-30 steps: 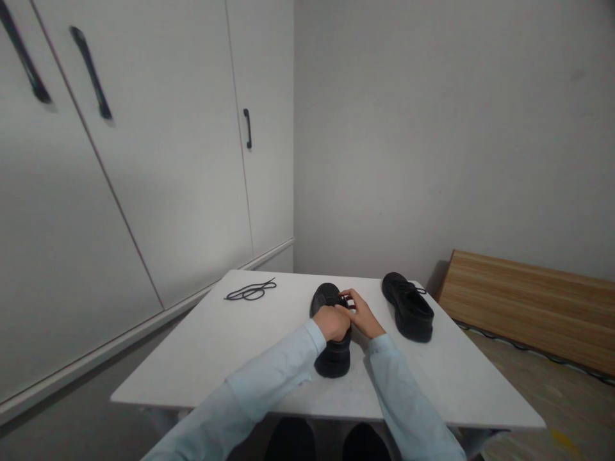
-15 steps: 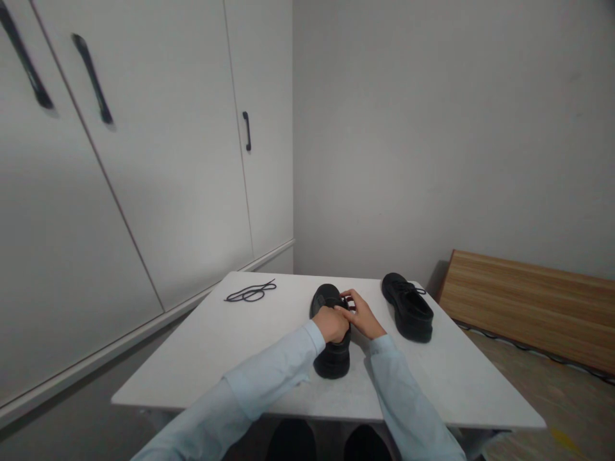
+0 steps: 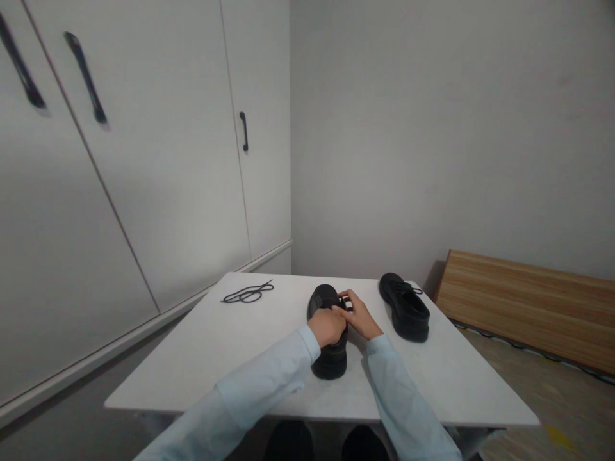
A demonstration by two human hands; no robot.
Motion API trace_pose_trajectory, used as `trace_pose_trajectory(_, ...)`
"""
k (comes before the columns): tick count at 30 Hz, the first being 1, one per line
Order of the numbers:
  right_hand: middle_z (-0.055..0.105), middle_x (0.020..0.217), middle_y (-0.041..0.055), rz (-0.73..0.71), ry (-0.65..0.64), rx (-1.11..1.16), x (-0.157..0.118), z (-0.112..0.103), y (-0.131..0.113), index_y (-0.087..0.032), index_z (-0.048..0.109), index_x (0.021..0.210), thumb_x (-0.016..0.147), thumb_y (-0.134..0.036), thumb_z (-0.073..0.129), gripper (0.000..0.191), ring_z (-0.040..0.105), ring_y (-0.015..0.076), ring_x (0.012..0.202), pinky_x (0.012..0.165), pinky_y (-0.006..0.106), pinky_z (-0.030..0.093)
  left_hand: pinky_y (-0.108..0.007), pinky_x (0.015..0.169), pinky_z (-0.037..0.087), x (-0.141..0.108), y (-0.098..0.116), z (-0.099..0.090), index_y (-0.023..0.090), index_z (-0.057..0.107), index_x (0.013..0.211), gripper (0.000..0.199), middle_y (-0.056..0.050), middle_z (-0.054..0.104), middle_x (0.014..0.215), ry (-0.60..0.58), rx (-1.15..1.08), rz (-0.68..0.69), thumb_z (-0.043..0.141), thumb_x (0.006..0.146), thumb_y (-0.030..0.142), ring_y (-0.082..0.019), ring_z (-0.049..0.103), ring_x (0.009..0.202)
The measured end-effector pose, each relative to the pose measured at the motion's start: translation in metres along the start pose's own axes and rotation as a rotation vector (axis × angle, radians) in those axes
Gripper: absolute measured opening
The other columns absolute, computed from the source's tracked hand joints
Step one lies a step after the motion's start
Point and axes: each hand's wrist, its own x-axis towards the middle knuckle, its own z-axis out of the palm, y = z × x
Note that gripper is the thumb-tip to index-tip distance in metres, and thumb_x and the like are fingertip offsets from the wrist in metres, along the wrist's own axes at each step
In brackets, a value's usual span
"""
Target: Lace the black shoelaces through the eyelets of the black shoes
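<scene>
A black shoe (image 3: 330,366) stands in the middle of the white table (image 3: 216,371), its toe pointing away from me. Over its opening, my left hand (image 3: 327,326) is closed with the fingers curled down, and the hand itself hides what they hold. My right hand (image 3: 361,318) grips the right side of this shoe near the lacing area, thumb and fingers bent around its edge. The two hands touch or nearly touch. No lace can be made out on this shoe.
To the right stands a second black shoe (image 3: 404,308) with a tied lace. A loose black shoelace (image 3: 248,294) lies looped at the table's far left. White cabinets (image 3: 163,160) line the left side; a wooden panel (image 3: 523,301) leans by the wall.
The view has shifted slightly, so everything sits a little further left. Both hands stay at the shoe in almost the same pose.
</scene>
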Motion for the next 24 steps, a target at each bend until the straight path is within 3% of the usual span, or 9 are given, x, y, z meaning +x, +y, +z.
trace_pose_trajectory(5, 0.059, 0.103, 0.0064, -0.006, -0.01, 0.008, 0.0, -0.001, 0.002, -0.021, 0.054, 0.1, 0.076, -0.04, 0.063, 0.032, 0.055, 0.0209, 0.093, 0.077, 0.035, 0.05, -0.035, 0.076, 0.054, -0.02, 0.011, -0.018, 0.002, 0.066, 0.098, 0.024, -0.022, 0.068, 0.095, 0.068, -0.011, -0.1, 0.045, 0.087, 0.007, -0.028, 0.068, 0.094)
trace_pose_trajectory(9, 0.058, 0.102, 0.0058, -0.007, -0.017, -0.001, 0.001, 0.0, 0.004, -0.021, 0.053, 0.1, 0.076, -0.038, 0.062, 0.03, 0.055, 0.0207, 0.093, 0.077, 0.035, 0.049, -0.034, 0.074, 0.054, -0.029, 0.015, -0.022, 0.003, 0.065, 0.1, 0.023, -0.021, 0.068, 0.091, 0.136, -0.001, -0.152, 0.045, 0.089, 0.006, -0.027, 0.068, 0.091)
trace_pose_trajectory(16, 0.059, 0.102, 0.0048, -0.005, -0.009, -0.005, 0.002, 0.001, 0.003, -0.022, 0.054, 0.099, 0.073, -0.029, 0.058, 0.027, 0.054, 0.0205, 0.092, 0.076, 0.033, 0.048, -0.034, 0.073, 0.052, -0.037, 0.008, -0.022, 0.008, 0.063, 0.1, 0.02, -0.017, 0.068, 0.093, 0.225, -0.014, -0.103, 0.046, 0.089, 0.009, -0.026, 0.067, 0.092)
trace_pose_trajectory(24, 0.057, 0.104, 0.0047, -0.009, -0.008, 0.038, 0.0, 0.001, 0.001, -0.022, 0.053, 0.102, 0.064, -0.019, 0.058, 0.038, 0.054, 0.0207, 0.094, 0.075, 0.032, 0.047, -0.03, 0.074, 0.049, -0.038, -0.008, -0.024, 0.02, 0.058, 0.11, 0.022, -0.009, 0.066, 0.1, 0.301, -0.021, 0.008, 0.044, 0.093, 0.02, -0.021, 0.065, 0.09)
